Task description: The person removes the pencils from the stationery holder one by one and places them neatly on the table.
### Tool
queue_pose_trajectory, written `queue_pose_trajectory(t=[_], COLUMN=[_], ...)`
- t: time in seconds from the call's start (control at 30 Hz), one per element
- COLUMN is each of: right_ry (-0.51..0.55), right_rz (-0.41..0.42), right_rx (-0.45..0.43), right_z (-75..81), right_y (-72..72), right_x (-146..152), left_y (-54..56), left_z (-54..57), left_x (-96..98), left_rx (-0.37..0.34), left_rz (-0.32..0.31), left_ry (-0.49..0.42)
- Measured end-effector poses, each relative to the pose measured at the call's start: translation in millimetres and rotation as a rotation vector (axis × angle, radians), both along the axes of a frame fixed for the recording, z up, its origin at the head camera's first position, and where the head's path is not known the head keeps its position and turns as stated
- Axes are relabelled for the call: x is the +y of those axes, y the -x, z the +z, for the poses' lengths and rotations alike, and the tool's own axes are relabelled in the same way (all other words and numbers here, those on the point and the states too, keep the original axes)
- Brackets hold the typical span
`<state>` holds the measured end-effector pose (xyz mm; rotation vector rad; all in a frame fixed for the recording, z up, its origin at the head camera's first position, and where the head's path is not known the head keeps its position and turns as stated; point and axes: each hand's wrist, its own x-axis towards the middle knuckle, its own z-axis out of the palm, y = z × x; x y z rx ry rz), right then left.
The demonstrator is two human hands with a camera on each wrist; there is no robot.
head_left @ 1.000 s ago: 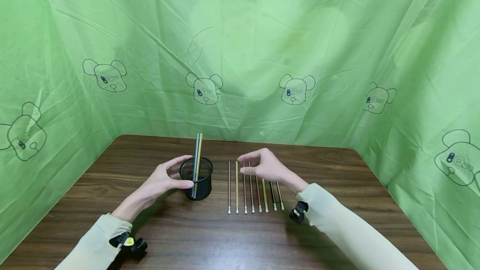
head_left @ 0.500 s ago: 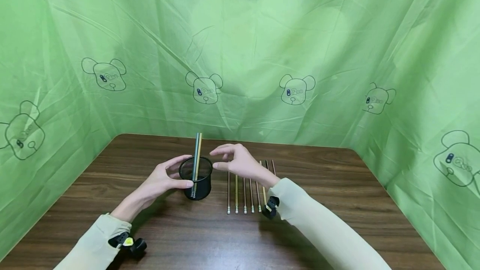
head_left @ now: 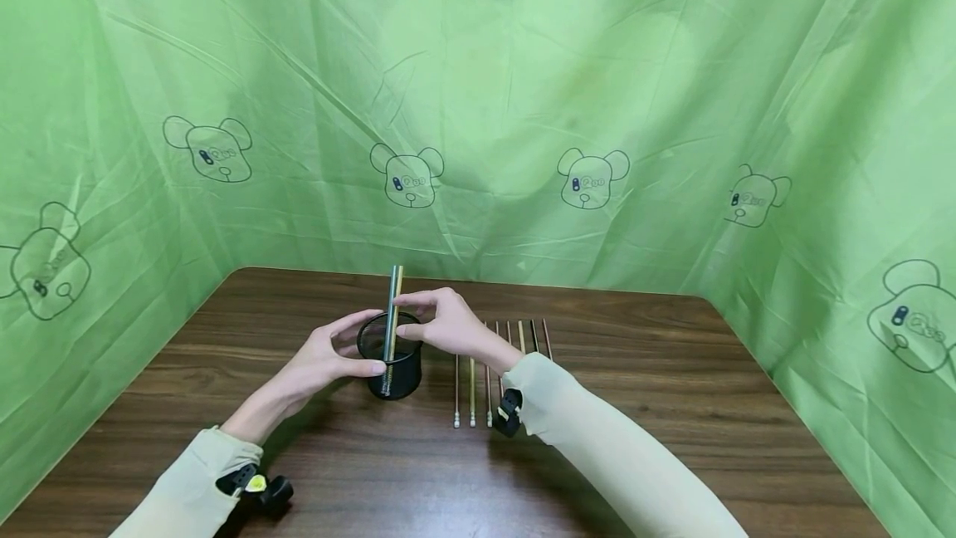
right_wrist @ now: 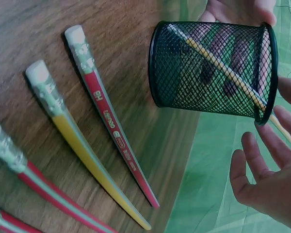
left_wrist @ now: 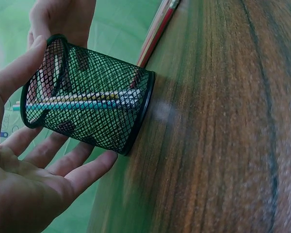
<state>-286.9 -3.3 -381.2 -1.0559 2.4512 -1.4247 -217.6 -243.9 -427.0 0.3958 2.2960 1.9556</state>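
A black mesh pencil cup (head_left: 399,378) stands upright on the wooden table. My left hand (head_left: 326,362) holds it from the left, thumb near the rim and fingers spread along the mesh in the left wrist view. A teal pencil (head_left: 392,275) and a yellow pencil (head_left: 399,275) lean inside, rising above the rim. Over the cup's right side reaches my right hand (head_left: 456,326); its index finger and thumb are apart, their tips beside or touching the yellow pencil. To the right lies a row of pencils, including a red pencil (right_wrist: 117,136) with its eraser toward me, partly hidden by my right arm.
The brown wooden table (head_left: 358,471) carries the cup and the pencil row. A green cloth (head_left: 493,106) printed with bear faces hangs behind and at both sides. Wrist cameras sit on both sleeves.
My right hand has moved left from above the pencil row to the pencils in the cup. The left hand and cup have stayed in place.
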Motion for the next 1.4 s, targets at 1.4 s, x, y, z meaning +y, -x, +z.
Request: queue_pose_trajectory(t=[1.4], right_ry=[0.305], right_rz=[-0.158], right_rx=[-0.024], right_z=[3.4], right_y=[4.2], right_x=[3.2], left_y=[0.9], left_z=[-3.0], left_x=[-0.5], left_rx=[0.007], left_rz=[0.005], left_ry=[-0.025])
